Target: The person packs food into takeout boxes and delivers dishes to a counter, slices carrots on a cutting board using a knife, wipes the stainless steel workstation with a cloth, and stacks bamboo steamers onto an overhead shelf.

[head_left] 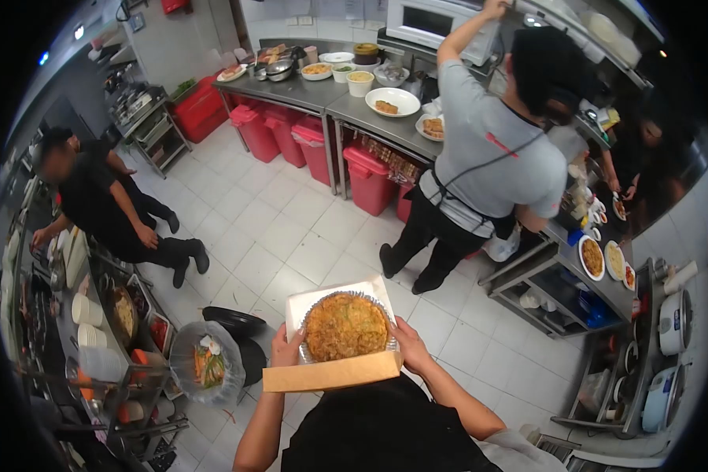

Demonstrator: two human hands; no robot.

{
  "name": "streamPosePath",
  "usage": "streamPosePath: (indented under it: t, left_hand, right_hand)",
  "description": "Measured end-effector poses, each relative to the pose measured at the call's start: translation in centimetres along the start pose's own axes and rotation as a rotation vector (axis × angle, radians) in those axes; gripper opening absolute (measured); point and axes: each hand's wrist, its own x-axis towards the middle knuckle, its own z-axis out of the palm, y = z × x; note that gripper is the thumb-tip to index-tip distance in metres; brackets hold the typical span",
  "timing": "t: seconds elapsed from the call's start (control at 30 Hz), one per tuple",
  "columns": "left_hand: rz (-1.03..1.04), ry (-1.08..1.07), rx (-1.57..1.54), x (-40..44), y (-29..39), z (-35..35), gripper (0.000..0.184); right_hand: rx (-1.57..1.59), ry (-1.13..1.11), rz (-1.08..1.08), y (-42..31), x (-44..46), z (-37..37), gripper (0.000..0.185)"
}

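Held out before my waist is an open cardboard food box, white inside, with a brown flap on the side nearest me. In it lies a round, browned, omelette-like food in a fluted silver liner. My left hand grips the box's left side, and my right hand grips its right side. The fingers under the box are hidden.
A person in a grey shirt stands at the steel counter, one arm raised. Two people in black are at the left shelves. A lined waste bin stands left of me. Red bins sit under the counter. Plated food lies right.
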Motion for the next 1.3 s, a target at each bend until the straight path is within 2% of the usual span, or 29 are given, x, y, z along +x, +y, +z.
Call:
streamPosePath:
  t: [0.1, 0.13, 0.17, 0.23, 0.27, 0.37, 0.4, 0.53, 0.63, 0.67, 0.73, 0.9, 1.0, 1.1, 1.2, 1.23, 1.3]
  left_hand:
    - [-0.026, 0.045, -0.138, 5.2, 3.7, -0.1, 0.036]
    - [-0.03, 0.067, -0.148, 7.2, 4.5, -0.4, 0.036]
    - [-0.035, 0.088, -0.16, 9.3, 5.2, -0.7, 0.037]
    - [-0.034, 0.118, -0.137, 12.8, 5.4, -2.1, 0.038]
    - [-0.032, 0.124, -0.099, 13.9, 6.1, -2.7, 0.039]
    - [-0.057, 0.13, -0.114, 19.4, 4.9, -3.6, 0.039]
    - [-0.061, 0.151, -0.134, 21.8, 3.9, -3.9, 0.039]
    - [-0.052, 0.148, -0.17, 33.2, 1.2, -5.6, 0.041]
    - [-0.059, 0.087, -0.266, 42.6, 5.7, -5.2, 0.042]
    - [-0.069, 0.058, -0.295, 45.9, 7.8, -5.1, 0.042]
    - [-0.079, -0.022, -0.306, 52.9, 10.3, -4.8, 0.043]
    - [-0.147, -0.186, -0.275, 68.6, 16.5, -3.2, 0.043]
    - [-0.088, -0.279, -0.191, 79.5, 18.1, -2.2, 0.045]
    - [-0.118, -0.335, -0.172, 89.8, 20.0, -0.4, 0.046]
    - [-0.125, -0.348, -0.287, 97.8, 22.3, 1.6, 0.049]
    - [-0.218, -0.371, -0.284, 99.9, 23.4, 1.8, 0.05]
    - [-0.404, -0.403, -0.296, 102.3, 27.5, 1.5, 0.053]
  right_hand:
    - [0.117, -0.052, 0.127, -3.5, 7.0, 1.2, 0.058]
    - [0.112, -0.019, 0.137, -1.6, 10.9, 0.3, 0.06]
    - [0.102, -0.064, 0.128, -3.4, 13.8, 1.0, 0.06]
    - [0.091, -0.147, 0.149, -5.7, 17.9, 2.7, 0.061]
    - [0.075, -0.02, 0.248, -7.3, 19.1, 4.0, 0.061]
    - [0.112, -0.112, 0.23, -7.2, 26.4, 3.9, 0.062]
    - [0.109, -0.176, 0.249, -7.8, 29.0, 4.0, 0.069]
    - [-0.026, -0.01, 0.298, -9.5, 39.5, 5.1, 0.069]
    - [0.055, 0.038, 0.297, -13.0, 47.1, 6.9, 0.074]
    - [0.042, 0.172, 0.305, -15.2, 48.5, 8.4, 0.069]
    - [-0.021, 0.177, 0.222, -21.1, 51.6, 11.2, 0.062]
    - [0.064, 0.204, 0.077, -23.8, 62.9, 10.4, 0.049]
    - [0.139, 0.269, 0.019, -24.6, 71.2, 9.4, 0.049]
    - [0.078, 0.377, -0.058, -29.2, 77.8, 10.3, 0.049]
    - [0.254, 0.248, -0.087, -29.0, 87.4, 7.1, 0.055]
    - [0.294, 0.213, -0.082, -29.2, 89.4, 6.4, 0.056]
    - [0.328, 0.34, -0.051, -30.8, 93.4, 6.3, 0.049]
